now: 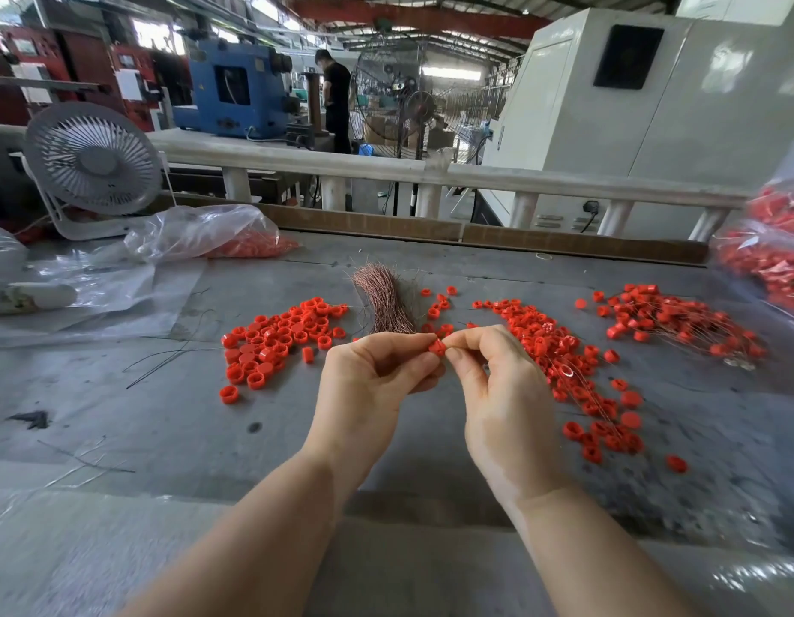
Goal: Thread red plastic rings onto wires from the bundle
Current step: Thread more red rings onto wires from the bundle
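One red plastic ring (pixel 437 347) is pinched between the fingertips of both hands above the grey table (pixel 172 416). My left hand (pixel 372 376) holds it from the left, and my right hand (pixel 497 385) from the right. Whether a wire runs through it I cannot tell. Just behind the hands lies the bundle of thin copper-coloured wires (pixel 381 296). A pile of loose red rings (pixel 279 338) sits to the left. Rings with wires through them lie in heaps to the right (pixel 559 349) and at the far right (pixel 671 318).
A white desk fan (pixel 92 162) stands at the back left beside a clear bag of red parts (pixel 208 236). More bags of red parts (pixel 773 256) hang at the right edge. Loose dark wires (pixel 172 358) lie at the left. A person stands far behind the railing.
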`<move>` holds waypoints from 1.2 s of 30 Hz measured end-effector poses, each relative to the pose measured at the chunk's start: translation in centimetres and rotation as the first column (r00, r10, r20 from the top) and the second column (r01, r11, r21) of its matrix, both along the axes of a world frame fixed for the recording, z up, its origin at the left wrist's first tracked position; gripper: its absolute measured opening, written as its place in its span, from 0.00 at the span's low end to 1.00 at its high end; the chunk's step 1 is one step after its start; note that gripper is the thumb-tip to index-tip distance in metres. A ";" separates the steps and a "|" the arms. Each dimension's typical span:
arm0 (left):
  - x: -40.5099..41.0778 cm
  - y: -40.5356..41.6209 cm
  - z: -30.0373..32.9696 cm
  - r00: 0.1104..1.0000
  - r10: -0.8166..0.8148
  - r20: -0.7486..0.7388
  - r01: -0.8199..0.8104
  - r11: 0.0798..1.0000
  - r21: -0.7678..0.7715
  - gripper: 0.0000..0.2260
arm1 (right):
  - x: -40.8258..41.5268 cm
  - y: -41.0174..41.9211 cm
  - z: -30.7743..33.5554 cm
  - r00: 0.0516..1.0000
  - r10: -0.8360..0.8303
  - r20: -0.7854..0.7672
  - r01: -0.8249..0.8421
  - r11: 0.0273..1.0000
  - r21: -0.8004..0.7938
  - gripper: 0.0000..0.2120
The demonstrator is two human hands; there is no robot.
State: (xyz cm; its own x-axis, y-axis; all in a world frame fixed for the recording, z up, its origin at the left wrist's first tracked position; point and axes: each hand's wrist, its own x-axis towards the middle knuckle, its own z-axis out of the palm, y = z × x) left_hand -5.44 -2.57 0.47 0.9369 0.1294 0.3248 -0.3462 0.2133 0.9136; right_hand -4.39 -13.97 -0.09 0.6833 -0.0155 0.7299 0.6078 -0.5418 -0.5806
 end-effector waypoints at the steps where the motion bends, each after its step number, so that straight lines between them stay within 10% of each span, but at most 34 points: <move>1: 0.0 -0.1 0.0 1.000 0.021 0.015 -0.021 1.000 0.019 0.11 | 0.0 0.0 0.0 1.000 0.000 -0.009 0.000 1.000 0.001 0.03; 22: 0.4 0.3 -0.2 0.991 -0.116 -0.059 0.108 0.987 -0.121 0.08 | -0.1 -0.3 0.8 0.968 0.211 -0.133 -0.182 0.962 0.203 0.10; 36: -0.1 -0.2 0.1 0.992 0.049 0.114 -0.063 0.990 0.124 0.12 | -0.2 -0.2 0.4 0.977 0.130 -0.167 -0.102 0.981 0.166 0.12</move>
